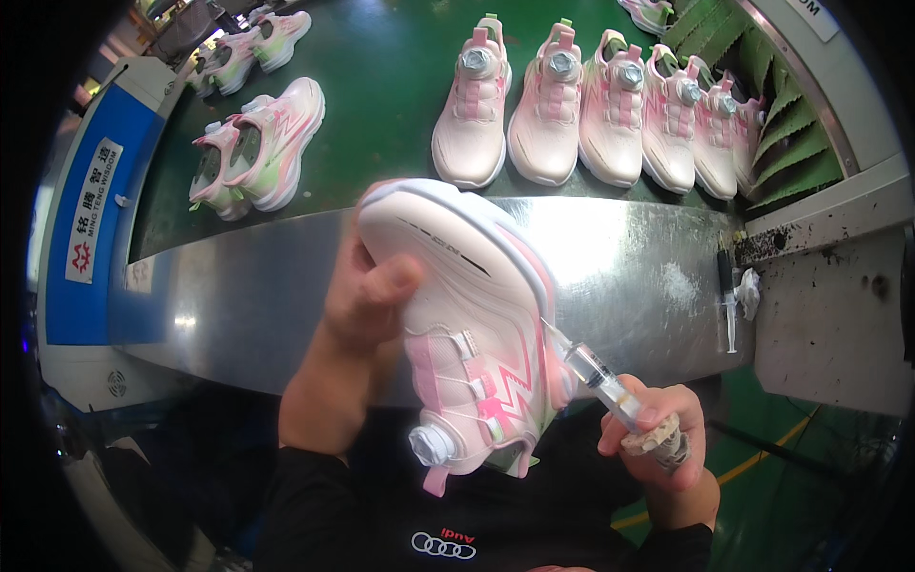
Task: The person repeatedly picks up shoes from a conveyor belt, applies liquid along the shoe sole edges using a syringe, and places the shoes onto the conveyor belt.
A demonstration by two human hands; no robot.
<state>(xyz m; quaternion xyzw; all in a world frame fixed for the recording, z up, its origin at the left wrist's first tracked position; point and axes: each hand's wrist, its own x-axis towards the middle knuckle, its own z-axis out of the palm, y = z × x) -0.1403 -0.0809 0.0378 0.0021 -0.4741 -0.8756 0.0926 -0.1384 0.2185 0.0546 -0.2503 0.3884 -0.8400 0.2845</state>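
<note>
A pink and white sneaker (457, 286) with a silvery dial on its tongue is held up in front of me, toe away and sole tilted to the right. My left hand (370, 286) grips it by the toe, the thumb lying on the upper. In my right hand (667, 434) is a clear syringe (602, 377) with a crusted, pale flange. Its thin white tip meets the sneaker at the seam between upper and sole, on the right side. Whether any fluid comes out is too small to tell.
Beneath the sneaker lies a metal ledge (629, 257) fronting a green belt (381, 105). Several matching sneakers (543, 114) line the belt's right; more sneakers (276, 143) stand left. A second syringe (729, 300) lies at the ledge's right end. Green flaps (796, 124) hang at a machine opening.
</note>
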